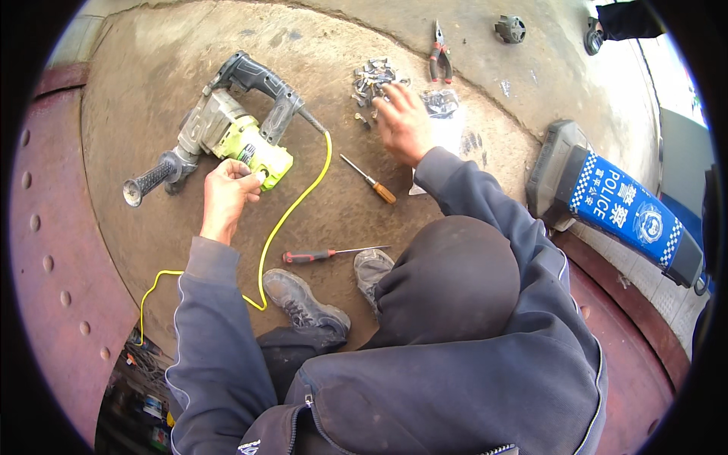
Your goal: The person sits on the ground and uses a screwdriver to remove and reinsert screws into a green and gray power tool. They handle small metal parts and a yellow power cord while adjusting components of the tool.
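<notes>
A rotary hammer with a lime-green motor housing [256,148], black rear handle and side grip lies on the floor at the left. My left hand [230,189] is at the housing's near end, thumb and fingertips pinched together there; what they grip is too small to make out. My right hand [404,123] hovers over the near edge of a pile of small dark and metallic parts [373,76], fingers apart, with nothing visible in them. Beside it lies a clear plastic bag [442,104] with dark pieces. A screwdriver with an orange handle [383,192] rests between my hands.
A red-and-black screwdriver [309,256] lies near my shoes. Long-nose pliers [440,57] and a dark round part [510,29] are farther off. The yellow power cord [303,199] loops across the concrete. A blue-and-black barrier post [622,205] stands at right; another person's foot [594,36] shows far right.
</notes>
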Available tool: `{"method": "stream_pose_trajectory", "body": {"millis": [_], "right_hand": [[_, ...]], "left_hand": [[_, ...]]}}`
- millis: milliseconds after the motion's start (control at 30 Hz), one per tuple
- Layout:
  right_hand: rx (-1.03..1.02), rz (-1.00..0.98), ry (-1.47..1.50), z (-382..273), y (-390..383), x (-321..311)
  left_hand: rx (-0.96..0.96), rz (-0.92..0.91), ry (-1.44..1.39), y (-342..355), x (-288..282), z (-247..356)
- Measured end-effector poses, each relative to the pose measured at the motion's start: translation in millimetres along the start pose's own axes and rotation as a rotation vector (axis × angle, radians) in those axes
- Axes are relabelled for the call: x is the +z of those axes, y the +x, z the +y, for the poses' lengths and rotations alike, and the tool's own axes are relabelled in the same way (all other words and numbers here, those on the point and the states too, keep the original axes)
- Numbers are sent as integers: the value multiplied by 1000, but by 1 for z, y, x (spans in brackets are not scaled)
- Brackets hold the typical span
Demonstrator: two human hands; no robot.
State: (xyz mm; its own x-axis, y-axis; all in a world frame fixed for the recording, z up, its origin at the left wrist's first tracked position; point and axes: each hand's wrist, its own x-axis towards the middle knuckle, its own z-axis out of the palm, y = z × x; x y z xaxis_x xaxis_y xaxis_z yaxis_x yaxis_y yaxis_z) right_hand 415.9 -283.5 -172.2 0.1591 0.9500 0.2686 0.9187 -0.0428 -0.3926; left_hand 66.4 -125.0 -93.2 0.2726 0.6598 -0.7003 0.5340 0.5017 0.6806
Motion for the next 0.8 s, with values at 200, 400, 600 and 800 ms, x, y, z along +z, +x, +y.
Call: {"method": "stream_pose_trajectory", "body": {"millis": [200, 400, 600, 800], "right_hand": [[90, 80, -6, 8, -9, -7], [-70, -85, -20, -9, -16, 10], [38, -116, -76, 2, -15, -3], [202, -181, -235, 17, -61, -41]], "left_hand": [[-2, 1, -17, -2, -5, -3], [4, -6, -37, 4, -4, -8], [-13, 4, -26, -1, 0, 0], [-17, 21, -20, -2, -1, -2]]}}
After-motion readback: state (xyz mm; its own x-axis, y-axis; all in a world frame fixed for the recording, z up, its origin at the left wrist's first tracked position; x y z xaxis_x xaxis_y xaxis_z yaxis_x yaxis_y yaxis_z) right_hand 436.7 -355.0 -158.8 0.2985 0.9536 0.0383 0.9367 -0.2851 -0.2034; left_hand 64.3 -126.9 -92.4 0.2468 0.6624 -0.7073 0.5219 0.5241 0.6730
